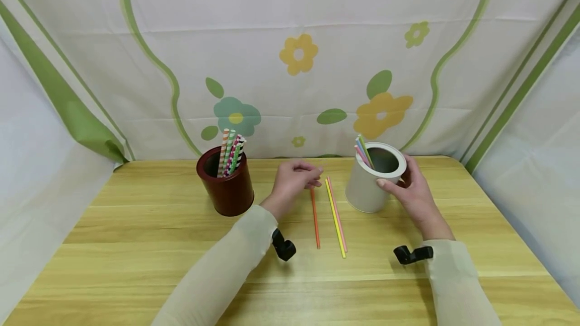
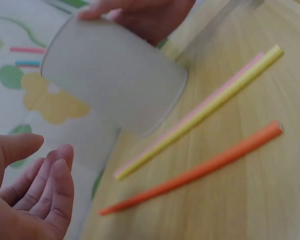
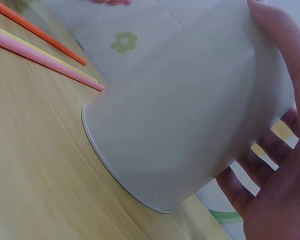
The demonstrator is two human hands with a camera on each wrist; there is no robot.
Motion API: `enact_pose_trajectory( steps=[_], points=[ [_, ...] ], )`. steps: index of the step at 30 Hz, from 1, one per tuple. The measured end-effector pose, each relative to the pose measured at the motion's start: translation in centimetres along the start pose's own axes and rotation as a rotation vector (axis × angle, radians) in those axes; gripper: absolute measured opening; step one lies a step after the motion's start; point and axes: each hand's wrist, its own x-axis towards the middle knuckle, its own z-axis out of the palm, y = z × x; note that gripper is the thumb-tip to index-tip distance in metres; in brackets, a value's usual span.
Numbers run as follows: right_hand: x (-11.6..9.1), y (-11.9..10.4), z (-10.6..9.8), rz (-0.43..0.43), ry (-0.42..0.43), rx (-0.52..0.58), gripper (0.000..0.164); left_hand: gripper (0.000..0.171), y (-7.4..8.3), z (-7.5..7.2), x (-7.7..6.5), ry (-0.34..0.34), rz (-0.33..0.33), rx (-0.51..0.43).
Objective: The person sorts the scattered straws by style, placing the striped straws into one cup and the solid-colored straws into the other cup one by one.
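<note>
My right hand (image 1: 414, 195) grips the side of a white can (image 1: 366, 192), thumb toward me and fingers round the far right side. Plain paper straws (image 1: 361, 152) in pink, blue and green lean inside it. My left hand (image 1: 293, 180) is above the table, its fingers loosely bent with nothing between them, as the left wrist view shows. Just below it lies an orange straw (image 1: 315, 220). A yellow straw (image 1: 336, 220) and a pink straw (image 1: 341, 223) lie side by side between that one and the can.
A dark red can (image 1: 231, 195) with several striped straws (image 1: 232, 152) stands left of my left hand. A floral curtain (image 1: 308, 79) hangs behind the wooden table (image 1: 136, 245). Black wrist cameras are on both sleeves.
</note>
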Motion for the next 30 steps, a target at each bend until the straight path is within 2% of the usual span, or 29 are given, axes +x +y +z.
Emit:
enact_pose_trajectory(
  steps=[6, 13, 22, 30],
  points=[
    [0.0, -0.1, 0.0, 0.002, 0.003, 0.000, 0.074, 0.017, -2.1, -0.9, 0.4, 0.027, -0.057, 0.018],
    [0.1, -0.1, 0.0, 0.002, 0.004, -0.008, 0.074, 0.015, -3.5, -1.2, 0.7, 0.032, -0.067, 0.060],
    [0.1, -0.1, -0.1, 0.006, 0.009, -0.012, 0.073, 0.011, -3.4, -0.2, 1.2, 0.103, -0.078, 0.198],
    [0.0, -0.2, 0.2, 0.014, 0.019, -0.014, 0.071, 0.015, -3.2, 0.6, 1.8, 0.184, -0.143, 0.332]
  ],
)
